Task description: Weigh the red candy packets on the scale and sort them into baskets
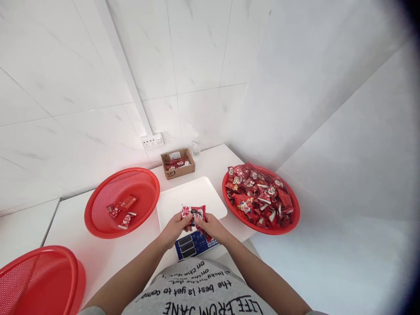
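Both of my hands grip a red candy packet (198, 212) printed with cartoon figures, thumbs on its face. My left hand (175, 228) has its left side and my right hand (213, 227) its right side. Another bit of red wrapper (208, 237) shows under my right hand; whether that hand holds it too I cannot tell. Below the packet is a digital scale with a white tray (193, 190) and a blue display panel (194, 246), partly hidden by my hands. To the right a red basket (297, 218) is heaped with red-wrapped candies (259, 194).
A red mesh basket (123, 175) on the left holds a few red packets (124, 205). Another red basket (42, 280) stands at the lower left. Behind the scale are a cardboard box (179, 174) of packets and a clear plastic bottle (196, 148), near the tiled wall (203, 52).
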### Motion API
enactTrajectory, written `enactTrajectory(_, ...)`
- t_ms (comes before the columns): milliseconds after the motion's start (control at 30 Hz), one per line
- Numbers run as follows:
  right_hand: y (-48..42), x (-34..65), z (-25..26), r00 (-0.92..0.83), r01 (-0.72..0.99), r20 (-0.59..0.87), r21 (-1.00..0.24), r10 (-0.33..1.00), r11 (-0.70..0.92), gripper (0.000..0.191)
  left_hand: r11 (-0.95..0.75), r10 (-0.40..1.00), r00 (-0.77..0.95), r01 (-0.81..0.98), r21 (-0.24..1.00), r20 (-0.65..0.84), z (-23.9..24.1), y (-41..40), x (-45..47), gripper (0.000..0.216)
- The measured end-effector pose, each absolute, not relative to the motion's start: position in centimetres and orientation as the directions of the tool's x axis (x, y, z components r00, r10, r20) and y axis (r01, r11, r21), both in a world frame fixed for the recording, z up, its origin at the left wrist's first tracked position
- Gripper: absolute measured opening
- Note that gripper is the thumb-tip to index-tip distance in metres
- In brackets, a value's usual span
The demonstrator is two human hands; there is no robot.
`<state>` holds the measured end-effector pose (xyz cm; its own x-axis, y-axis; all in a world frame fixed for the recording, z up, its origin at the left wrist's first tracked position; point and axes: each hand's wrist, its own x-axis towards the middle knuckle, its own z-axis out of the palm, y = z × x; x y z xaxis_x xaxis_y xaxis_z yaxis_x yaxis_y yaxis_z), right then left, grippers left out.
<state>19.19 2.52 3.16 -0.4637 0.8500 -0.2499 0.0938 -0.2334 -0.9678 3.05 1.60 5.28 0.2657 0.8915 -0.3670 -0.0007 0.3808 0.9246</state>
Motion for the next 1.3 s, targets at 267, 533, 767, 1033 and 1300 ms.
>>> enactTrajectory(267,2.4,19.1,3.3,-0.449,0.141,-0.248,-0.968,0.858,-0.206,0.050,0.404,0.884,0.252,0.011,0.915,-0.393,5.4,1.6,3.2,0.042)
enactTrajectory(533,2.5,19.2,2.7,-0.444,0.280,-0.248,-0.951,0.861,-0.129,0.037,0.513,0.818,0.299,0.005,0.858,-0.491,5.6,1.6,3.1,0.053)
enactTrajectory(767,2.2,18.8,2.5,-0.418,0.309,-0.212,-0.948,0.883,-0.081,0.034,0.504,0.821,0.325,-0.027,0.863,-0.469,5.5,1.7,3.1,0.048)
enactTrajectory(1033,2.2,19.0,2.2,-0.415,0.259,-0.226,-0.958,0.881,-0.124,0.037,0.545,0.788,0.322,0.031,0.838,-0.525,5.1,1.4,2.8,0.050)
enactTrajectory(1300,2.3,19.6,2.8,-0.490,0.175,-0.200,-0.976,0.848,-0.128,0.053,0.471,0.837,0.310,0.013,0.882,-0.451,5.3,1.5,2.9,0.043)
